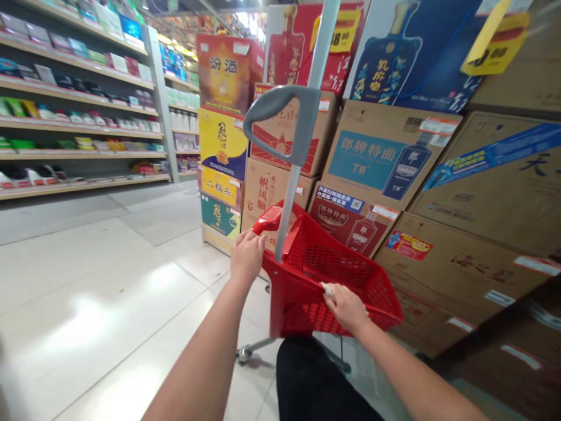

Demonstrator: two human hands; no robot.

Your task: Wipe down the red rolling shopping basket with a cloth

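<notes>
A red plastic shopping cart [302, 292] with perforated basket walls stands in front of me, its inside partly in view. My left hand [248, 254] is closed around the red edge at the cart's near left corner. On the near rim rests my right hand [346, 307], fingers closed. Bits of something whitish, apparently a cloth [326, 289], stick out at its fingertips; most of it is hidden by the hand. From the cart's left corner rises a grey pole with a grey loop handle [302, 126].
Stacked liquor cartons [385, 158] wall in the cart behind and to the right. Across the pale tiled floor [131, 275], shelves [83, 105] hold rows of packaged goods. A cart wheel [243, 355] shows low on the left. My dark-clothed leg [311, 386] is close to the cart.
</notes>
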